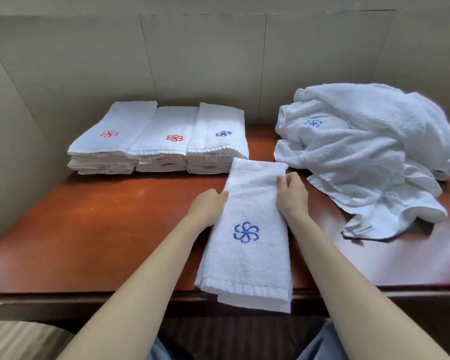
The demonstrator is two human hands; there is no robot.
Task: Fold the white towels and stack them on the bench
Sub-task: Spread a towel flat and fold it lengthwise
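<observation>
**Ana:** Nearest the lens was the lap of the person sitting at the bench (115,216), both bare forearms reaching out over its front edge. What were the hands doing?

**Ben:** Both were on the folded towel (247,229), the long narrow one with the blue pinwheel mark, which lay lengthwise on the bench with its near hem hanging slightly over the front edge. The left hand (208,203) gripped the towel's left edge about midway along, fingers tucked under the cloth. The right hand (291,190) held the opposite edge a little farther from the front edge, thumb on top and fingers curled around the fold.

**Ana:** So which step was that?

**Ben:** I judged the towel folded into a strip and held ready either for one more fold or for lifting. Its far end almost touched the right-hand stack (218,136), which also showed a blue mark on top.

**Ana:** And the rest of the bench?

**Ben:** Three stacks sat side by side at the back of the bench, against the wall (205,61); the middle stack (166,139) and the left-hand stack (109,136) had red marks on top. To the right of the folded towel lay a loose heap of unfolded towels (369,152), so plenty remained.

**Ana:** What would the next move call for?

**Ben:** Probably keeping both edges level so the layers stayed aligned, then setting the towel squarely on a stack, likely the blue one.
</observation>
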